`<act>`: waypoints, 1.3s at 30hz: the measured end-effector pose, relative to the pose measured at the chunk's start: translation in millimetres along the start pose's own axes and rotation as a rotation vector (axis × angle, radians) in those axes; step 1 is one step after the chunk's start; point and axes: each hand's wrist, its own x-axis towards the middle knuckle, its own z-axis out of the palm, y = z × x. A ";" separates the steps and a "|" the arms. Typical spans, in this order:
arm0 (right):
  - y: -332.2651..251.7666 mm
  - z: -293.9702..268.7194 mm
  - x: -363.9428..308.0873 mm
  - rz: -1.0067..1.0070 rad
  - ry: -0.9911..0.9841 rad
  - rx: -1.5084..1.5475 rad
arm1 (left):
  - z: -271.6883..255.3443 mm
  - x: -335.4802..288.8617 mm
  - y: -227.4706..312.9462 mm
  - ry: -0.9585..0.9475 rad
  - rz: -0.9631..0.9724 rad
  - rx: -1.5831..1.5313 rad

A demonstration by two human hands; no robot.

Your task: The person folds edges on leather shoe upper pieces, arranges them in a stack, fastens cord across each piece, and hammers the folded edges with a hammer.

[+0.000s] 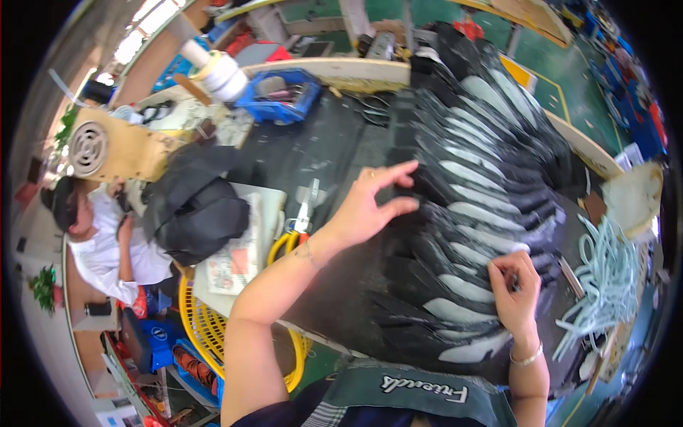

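Observation:
Dark, flat pieces (462, 210) with pale, leaf-shaped patches lie overlapped in a long row on the black worktable (334, 292); their exact kind is unclear. My left hand (371, 206) hovers at the row's left edge, its thumb and fingers spread with nothing between them. Over the near right side of the row is my right hand (515, 286), its fingers curled into a pinch. A small white tip shows just beyond those fingertips. What the pinch holds is hidden.
Left of my left arm are scissors (307, 206), a black cloth-like heap (196, 206) and a yellow basket (203, 320). A blue bin (281, 96) stands at the back. Pale blue cords (605, 277) lie right. Another person (117, 245) sits at far left.

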 end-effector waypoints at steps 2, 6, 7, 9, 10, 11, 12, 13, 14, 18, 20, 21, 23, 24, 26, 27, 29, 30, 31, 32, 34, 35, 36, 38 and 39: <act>0.2 0.6 -1.3 0.001 0.007 -0.015 | -31.9 29.8 -40.2 0.200 -0.023 0.090; -1.7 3.0 -3.0 -0.023 0.016 -0.028 | -128.1 93.1 -107.5 0.625 -0.329 0.849; -2.4 1.9 -3.9 -0.026 0.017 -0.043 | -152.0 108.4 -125.7 0.665 -0.381 0.985; 0.5 3.2 -2.9 -0.052 0.030 -0.040 | -193.2 133.4 -169.2 0.721 -0.500 1.043; 1.7 5.2 -2.3 -0.038 0.044 -0.043 | -201.4 147.5 -176.3 0.656 -0.637 1.144; 2.2 7.9 -1.4 -0.025 0.046 -0.033 | -217.5 152.2 -194.4 0.634 -0.713 1.156; 1.9 8.7 -1.8 0.001 0.044 -0.031 | -223.7 154.8 -203.1 0.613 -0.775 1.135; 1.2 10.3 1.4 -0.023 0.057 -0.063 | -228.1 161.3 -210.3 0.613 -0.847 1.086; 1.0 9.6 0.8 -0.017 0.065 -0.070 | -223.0 164.4 -207.3 0.599 -0.925 1.033; -1.6 9.2 -0.8 0.008 0.052 -0.048 | -228.6 162.2 -207.4 0.813 -0.901 0.943; -0.6 8.9 -2.6 -0.030 0.031 -0.021 | -252.3 144.7 -199.1 0.919 -0.306 0.320; 1.4 7.4 -5.3 -0.052 0.056 -0.044 | -224.8 148.6 -158.2 0.938 -0.161 0.140; 1.0 4.4 -9.2 -0.068 0.038 -0.023 | -210.9 96.0 -64.0 0.749 -0.088 0.084; 2.0 0.4 -10.2 -0.046 0.030 -0.013 | -192.9 63.1 -18.0 0.643 -0.033 0.183; 9.6 -1.8 -14.6 -0.107 0.053 -0.036 | -154.3 -33.3 66.0 0.377 -0.071 0.181; 13.0 -0.7 -16.4 -0.114 0.064 -0.028 | -135.2 -90.3 95.7 0.221 -0.067 0.197; 22.1 1.6 -13.9 -0.167 0.052 -0.008 | -87.8 -228.8 132.3 -0.059 -0.373 0.291; 27.2 -1.0 -11.5 -0.206 0.042 0.014 | -56.3 -303.2 146.9 -0.083 -0.548 0.200; 29.3 -6.2 -6.8 -0.084 -0.037 0.097 | -30.1 -379.8 156.3 -0.139 -0.658 0.297; 32.8 -14.7 -4.0 0.050 -0.108 0.164 | 7.3 -477.1 154.1 -0.136 -0.990 0.454; 28.0 -30.0 2.6 0.129 -0.264 0.225 | 70.7 -660.5 169.5 0.237 -1.128 0.477; 10.3 -30.6 0.0 0.078 -0.251 0.140 | 97.0 -705.3 190.2 0.300 -1.092 0.653; -14.6 -26.5 0.5 0.009 -0.245 0.059 | 114.3 -729.0 203.4 0.459 -1.064 0.583; -71.4 1.5 -18.0 -0.705 -0.045 -0.016 | 133.0 -705.8 163.2 1.158 -1.034 0.061; -99.3 22.5 -34.5 -0.968 -0.170 0.024 | 126.8 -634.5 157.8 1.362 -1.101 -0.400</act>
